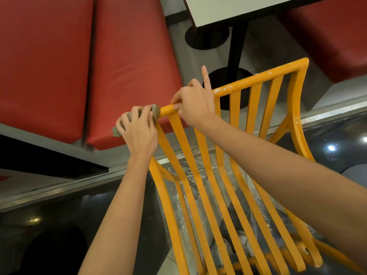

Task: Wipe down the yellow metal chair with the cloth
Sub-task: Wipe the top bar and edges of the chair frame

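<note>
Left hand (pixel 139 129) bunches the soft cloth (pixel 154 112) round the rigid yellow chair (pixel 200 155) top rail at mid-frame — right hand (pixel 193 105) grips beside it, forefinger raised — likely firm, steadying purchase.

The dark glossy floor (pixel 59 225) carries the yellow metal chair (pixel 234 195), which stands at five o'clock. At twelve o'clock a table's black round base (pixel 228 76) rests on a paler floor strip (pixel 264 42); red benches (pixel 79 62) fill ten o'clock.
</note>
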The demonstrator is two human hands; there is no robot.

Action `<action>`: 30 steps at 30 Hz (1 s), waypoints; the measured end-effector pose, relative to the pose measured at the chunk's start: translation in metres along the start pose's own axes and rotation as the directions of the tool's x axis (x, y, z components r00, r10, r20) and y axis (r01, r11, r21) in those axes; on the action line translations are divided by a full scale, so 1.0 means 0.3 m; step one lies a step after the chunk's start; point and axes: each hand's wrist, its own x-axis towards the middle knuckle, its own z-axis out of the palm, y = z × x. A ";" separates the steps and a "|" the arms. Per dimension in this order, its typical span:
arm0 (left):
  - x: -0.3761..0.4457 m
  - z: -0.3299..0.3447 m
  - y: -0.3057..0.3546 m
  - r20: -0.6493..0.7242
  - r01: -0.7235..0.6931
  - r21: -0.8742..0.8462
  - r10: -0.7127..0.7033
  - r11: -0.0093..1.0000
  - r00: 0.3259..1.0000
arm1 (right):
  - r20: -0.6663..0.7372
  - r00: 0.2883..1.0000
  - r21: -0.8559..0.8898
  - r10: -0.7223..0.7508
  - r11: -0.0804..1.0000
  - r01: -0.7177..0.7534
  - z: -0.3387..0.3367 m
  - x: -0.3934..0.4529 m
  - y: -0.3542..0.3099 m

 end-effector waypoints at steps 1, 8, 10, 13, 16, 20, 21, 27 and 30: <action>-0.003 0.009 0.026 0.016 -0.042 0.043 0.042 0.998 0.999 | 0.003 1.000 -0.006 -0.001 1.000 0.001 -0.001 -0.001 0.000; 0.005 -0.023 -0.104 0.074 -0.195 0.128 0.186 0.972 0.980 | 0.021 1.000 -0.006 -0.018 1.000 0.019 -0.003 0.009 0.005; 0.001 -0.036 -0.103 0.061 -0.103 0.115 0.096 0.988 0.993 | 0.004 1.000 0.004 -0.023 1.000 0.023 0.003 0.009 -0.001; -0.008 0.000 0.021 0.051 -0.076 0.134 0.069 0.988 0.996 | -0.013 1.000 -0.008 -0.021 1.000 0.021 0.009 0.004 0.007; -0.008 0.025 0.102 0.028 -0.119 0.136 0.116 0.984 0.993 | -0.014 0.999 -0.035 -0.040 0.999 0.039 0.003 0.007 0.016; 0.006 0.000 0.035 0.045 -0.200 0.187 0.195 0.962 0.980 | 0.009 0.998 -0.024 -0.058 0.998 0.059 -0.008 0.006 0.015; 0.010 -0.011 0.018 0.052 -0.208 0.194 0.201 0.959 0.978 | 0.018 0.998 -0.016 -0.060 0.998 0.060 -0.012 0.005 0.010; 0.026 -0.065 0.025 0.040 -0.040 -0.118 0.045 0.992 0.998 | -0.125 0.992 0.303 -0.009 0.952 0.047 -0.033 -0.086 0.004; 0.023 -0.080 0.032 -0.034 0.120 -0.372 -0.142 0.920 0.989 | -0.170 0.984 0.477 0.057 0.878 0.031 -0.061 -0.179 0.008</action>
